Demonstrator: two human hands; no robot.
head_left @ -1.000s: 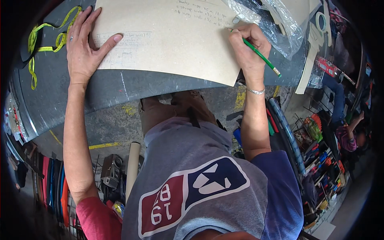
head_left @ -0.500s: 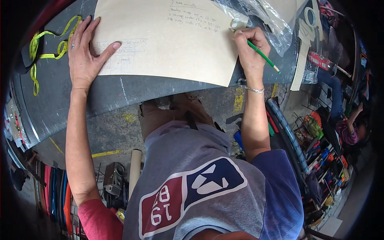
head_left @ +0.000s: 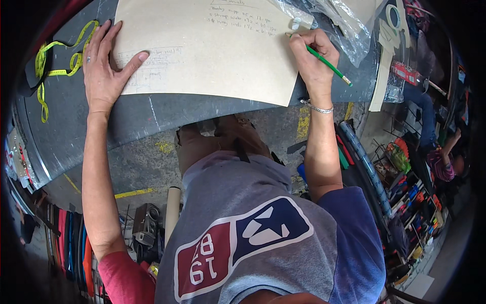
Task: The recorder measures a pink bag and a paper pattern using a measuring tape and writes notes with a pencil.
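Note:
A large cream sheet of paper lies on the dark table, with handwritten pencil lines near its upper right and more writing at its left. My left hand lies flat on the sheet's left edge, fingers spread and thumb stretched inward. At the right edge, my right hand grips a green pencil between thumb and fingers. The pencil's tip points at the paper close to the end of the written lines. A bracelet circles my right wrist.
A yellow measuring tape lies curled left of the sheet on the dark table. Clear plastic wrap, a tape roll and cardboard strips lie at the right. Fabric rolls stand right of me. Another person is at far right.
The paper and both hands appear shifted slightly to the left in the picture. My right hand, with the pencil, has moved a little left and up.

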